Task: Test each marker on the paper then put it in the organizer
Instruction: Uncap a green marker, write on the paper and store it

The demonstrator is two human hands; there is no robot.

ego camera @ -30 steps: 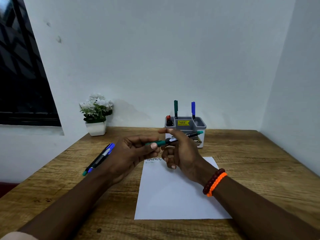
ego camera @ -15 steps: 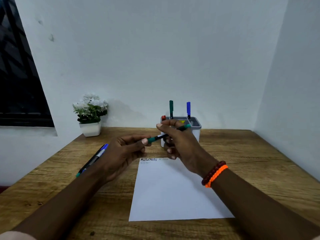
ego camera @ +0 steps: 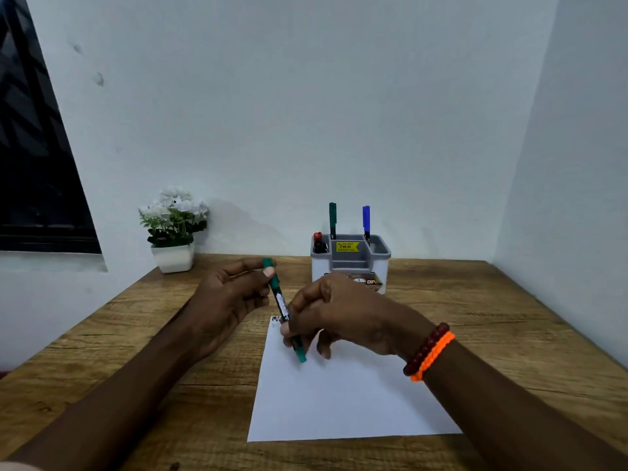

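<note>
I hold a green marker [ego camera: 279, 300] with a black labelled barrel in both hands, steeply tilted. My left hand [ego camera: 231, 294] pinches its upper green end between thumb and forefinger. My right hand [ego camera: 343, 314] grips the lower barrel, and the lower green end hangs just over the top left of the white paper [ego camera: 339, 402]. Small dark marks show at the paper's top left corner. The grey and white organizer [ego camera: 380, 263] stands behind the paper, holding a green marker [ego camera: 332, 217], a blue marker [ego camera: 366, 220] and a red-capped marker [ego camera: 317, 240].
A white pot of white flowers [ego camera: 173, 229] stands at the back left of the wooden table [ego camera: 509, 334]. White walls close in behind and on the right. A dark window [ego camera: 30, 164] is on the left. My right wrist wears red and orange bracelets [ego camera: 429, 351].
The green marker has swung from nearly level to steeply tilted. My right hand has dropped toward the paper with its lower end. The loose markers seen left of my hand are now hidden.
</note>
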